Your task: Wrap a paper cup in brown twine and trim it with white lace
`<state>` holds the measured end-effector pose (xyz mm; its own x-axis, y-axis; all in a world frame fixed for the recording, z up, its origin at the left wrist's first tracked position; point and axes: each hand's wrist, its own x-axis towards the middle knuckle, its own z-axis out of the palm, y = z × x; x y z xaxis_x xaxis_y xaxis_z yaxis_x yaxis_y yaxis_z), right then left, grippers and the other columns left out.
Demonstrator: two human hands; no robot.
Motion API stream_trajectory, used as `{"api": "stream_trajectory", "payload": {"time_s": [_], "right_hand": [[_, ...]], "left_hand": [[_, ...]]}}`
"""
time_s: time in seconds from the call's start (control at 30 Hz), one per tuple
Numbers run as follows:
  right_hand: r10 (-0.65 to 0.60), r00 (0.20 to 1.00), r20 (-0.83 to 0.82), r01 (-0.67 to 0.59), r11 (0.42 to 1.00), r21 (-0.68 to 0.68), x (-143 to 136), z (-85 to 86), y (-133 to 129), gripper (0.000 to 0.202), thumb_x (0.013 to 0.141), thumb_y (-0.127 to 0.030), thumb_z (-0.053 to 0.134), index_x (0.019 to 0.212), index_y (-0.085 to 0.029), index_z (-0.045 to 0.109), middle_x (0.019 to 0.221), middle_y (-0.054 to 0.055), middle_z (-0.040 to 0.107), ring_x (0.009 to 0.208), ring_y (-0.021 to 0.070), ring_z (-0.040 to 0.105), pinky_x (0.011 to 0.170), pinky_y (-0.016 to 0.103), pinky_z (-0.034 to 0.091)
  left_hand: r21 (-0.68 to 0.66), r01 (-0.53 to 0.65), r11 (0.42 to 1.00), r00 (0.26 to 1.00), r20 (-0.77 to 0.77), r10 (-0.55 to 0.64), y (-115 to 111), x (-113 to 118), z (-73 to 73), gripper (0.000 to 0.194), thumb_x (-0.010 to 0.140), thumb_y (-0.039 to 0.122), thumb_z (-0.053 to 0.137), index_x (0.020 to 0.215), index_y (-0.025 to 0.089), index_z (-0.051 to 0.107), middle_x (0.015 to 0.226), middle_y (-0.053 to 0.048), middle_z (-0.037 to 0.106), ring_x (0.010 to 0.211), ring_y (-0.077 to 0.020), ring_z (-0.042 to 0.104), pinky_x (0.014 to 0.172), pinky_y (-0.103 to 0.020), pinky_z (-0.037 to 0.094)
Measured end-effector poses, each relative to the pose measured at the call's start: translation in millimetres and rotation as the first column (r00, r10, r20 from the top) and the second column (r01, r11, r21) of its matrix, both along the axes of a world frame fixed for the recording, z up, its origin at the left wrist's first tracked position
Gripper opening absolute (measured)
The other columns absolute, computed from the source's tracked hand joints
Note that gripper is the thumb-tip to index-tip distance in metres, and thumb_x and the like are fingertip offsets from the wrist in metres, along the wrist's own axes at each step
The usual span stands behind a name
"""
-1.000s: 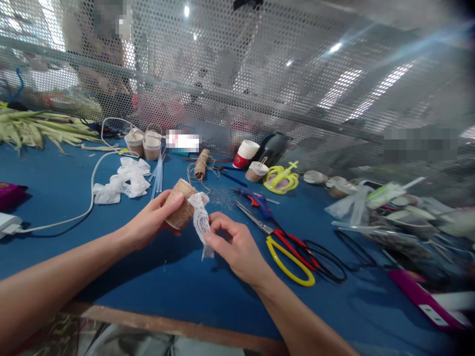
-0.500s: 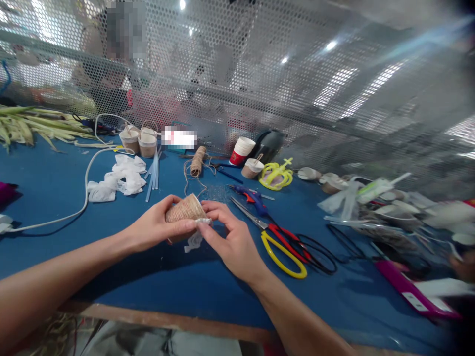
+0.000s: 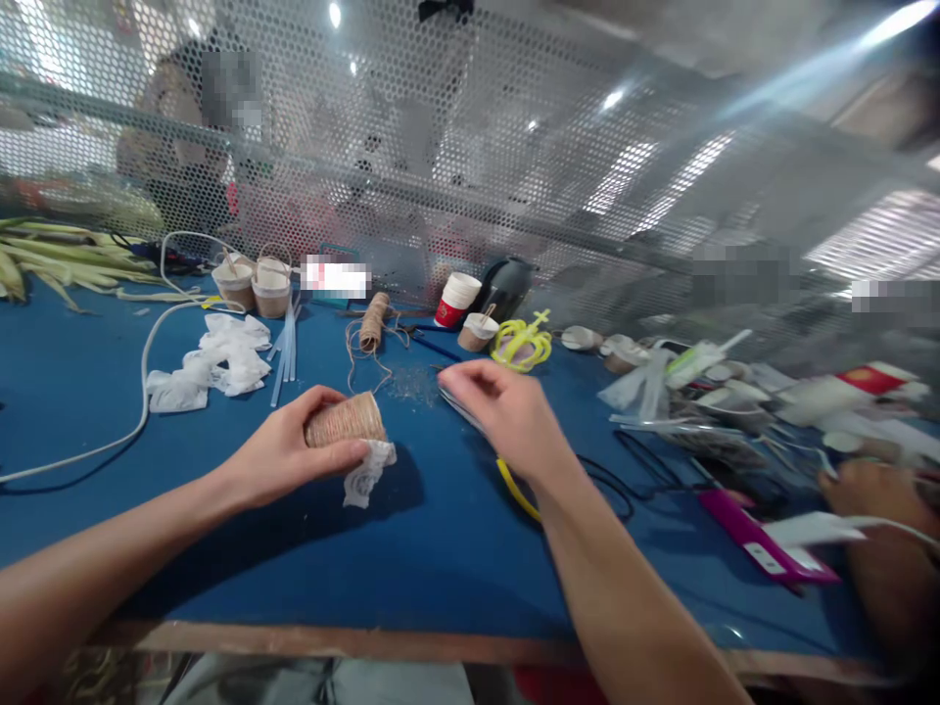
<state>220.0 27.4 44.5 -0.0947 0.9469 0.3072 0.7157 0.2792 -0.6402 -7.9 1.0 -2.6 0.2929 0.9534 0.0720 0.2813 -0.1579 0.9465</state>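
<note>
"What are the hands doing?"
"They're well apart. The left hand [image 3: 290, 448] grips a twine-wrapped cup [image 3: 345, 421], its thumb against a strip of white lace [image 3: 368, 474]."
"And the right hand [image 3: 510, 419]?"
"It's over the scissors [image 3: 518, 492], fingers bent; I can't tell if it holds anything."
"Farther out?"
"A twine roll [image 3: 374, 323] lies beyond and between the hands, a lace pile [image 3: 233, 357] beyond the left, a yellow crown [image 3: 523, 345] beyond the right."

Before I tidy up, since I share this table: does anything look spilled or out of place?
Yes: small pale bits lie scattered on the blue tabletop near the twine roll, like spilled scraps. At the right, a red-and-white cup lies tipped in a jumbled heap.
</note>
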Motion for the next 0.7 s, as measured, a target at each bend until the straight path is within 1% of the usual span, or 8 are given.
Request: {"api": "stream_trajectory", "payload": {"time_s": [0.03, 0.1, 0.17, 0.2, 0.27, 0.4, 0.6, 0.7], "right_hand": [[-0.168, 0.982, 0.083, 0.170, 0.985, -0.023, 11.4, 1.5, 11.7, 0.020, 0.084, -0.034, 0.052, 0.082, -0.017, 0.063, 0.082, 0.006, 0.068, 0.079, 0.0187, 0.063, 0.073, 0.032, 0.048], [-0.269, 0.952, 0.146, 0.281, 0.958, -0.063, 33.7, -2.1, 34.7, 0.020, 0.083, -0.030, 0.054, 0.075, -0.014, 0.063, 0.077, 0.007, 0.066, 0.081, 0.0219, 0.062, 0.073, 0.033, 0.046], [-0.283, 0.942, 0.181, 0.310, 0.941, -0.139, 51.5, -13.4, 53.8, 0.026, 0.089, -0.028, 0.046, 0.078, -0.013, 0.065, 0.084, 0.004, 0.065, 0.087, 0.0197, 0.062, 0.076, 0.031, 0.046], [-0.293, 0.937, 0.189, 0.327, 0.928, -0.178, 57.8, -20.7, 61.2, 0.015, 0.088, -0.027, 0.051, 0.092, -0.017, 0.062, 0.097, 0.006, 0.063, 0.086, 0.0164, 0.060, 0.075, 0.034, 0.049], [-0.306, 0.934, 0.186, 0.345, 0.909, -0.235, 65.3, -34.9, 71.9, 0.024, 0.089, -0.029, 0.051, 0.110, -0.018, 0.056, 0.113, 0.007, 0.057, 0.093, 0.0181, 0.059, 0.078, 0.037, 0.050], [-0.332, 0.935, 0.126, 0.355, 0.888, -0.294, 68.7, -47.0, 79.4, 0.028, 0.089, -0.029, 0.052, 0.114, -0.017, 0.054, 0.115, 0.008, 0.056, 0.096, 0.0192, 0.058, 0.079, 0.039, 0.050], [-0.310, 0.945, -0.105, 0.266, 0.914, -0.305, 62.5, -18.5, 54.2, 0.006, 0.077, -0.014, 0.060, 0.083, -0.013, 0.059, 0.075, 0.004, 0.062, 0.063, 0.0130, 0.059, 0.060, 0.026, 0.050], [-0.202, 0.949, -0.243, 0.112, 0.935, -0.338, 48.9, -1.3, 28.7, 0.007, 0.076, -0.022, 0.061, 0.076, -0.016, 0.057, 0.062, -0.001, 0.058, 0.053, 0.0098, 0.055, 0.052, 0.022, 0.047]], "left_hand": [[0.011, 0.000, 1.000, 1.000, -0.015, 0.000, -0.2, -0.1, -0.2, 0.045, 0.066, 0.045, 0.069, 0.099, 0.018, 0.055, 0.082, -0.002, 0.059, 0.068, -0.0156, 0.053, 0.058, -0.023, 0.043], [0.031, -0.009, 0.999, 0.999, -0.033, 0.010, -0.7, 0.0, -0.5, 0.046, 0.064, 0.044, 0.070, 0.099, 0.018, 0.055, 0.083, -0.002, 0.059, 0.070, -0.0166, 0.054, 0.060, -0.024, 0.044], [0.044, -0.022, 0.999, 0.999, -0.029, 0.023, -0.8, 0.1, -0.6, 0.047, 0.063, 0.044, 0.072, 0.099, 0.018, 0.056, 0.082, -0.002, 0.060, 0.070, -0.0170, 0.054, 0.060, -0.025, 0.044], [0.050, -0.026, 0.998, 0.999, -0.025, 0.027, -0.7, 0.1, -0.6, 0.048, 0.062, 0.044, 0.072, 0.100, 0.019, 0.057, 0.083, -0.002, 0.061, 0.070, -0.0170, 0.055, 0.060, -0.025, 0.044], [0.066, -0.026, 0.997, 0.999, -0.035, 0.028, -0.4, 0.0, -0.7, 0.050, 0.061, 0.043, 0.073, 0.102, 0.019, 0.057, 0.084, -0.002, 0.061, 0.071, -0.0173, 0.055, 0.062, -0.025, 0.044], [0.085, -0.017, 0.996, 0.995, -0.092, 0.024, 0.0, -0.1, 0.2, 0.053, 0.062, 0.046, 0.071, 0.105, 0.019, 0.057, 0.089, -0.003, 0.062, 0.076, -0.0186, 0.057, 0.067, -0.027, 0.045], [0.064, 0.002, 0.998, 0.983, -0.183, 0.010, 1.7, -1.7, 4.1, 0.056, 0.064, 0.053, 0.066, 0.105, 0.017, 0.055, 0.084, -0.002, 0.063, 0.072, -0.0183, 0.058, 0.065, -0.028, 0.048], [0.066, 0.002, 0.998, 0.976, -0.217, 0.012, 3.8, -3.5, 5.3, 0.057, 0.064, 0.055, 0.065, 0.106, 0.017, 0.054, 0.083, -0.003, 0.063, 0.072, -0.0186, 0.058, 0.063, -0.028, 0.047]]}}
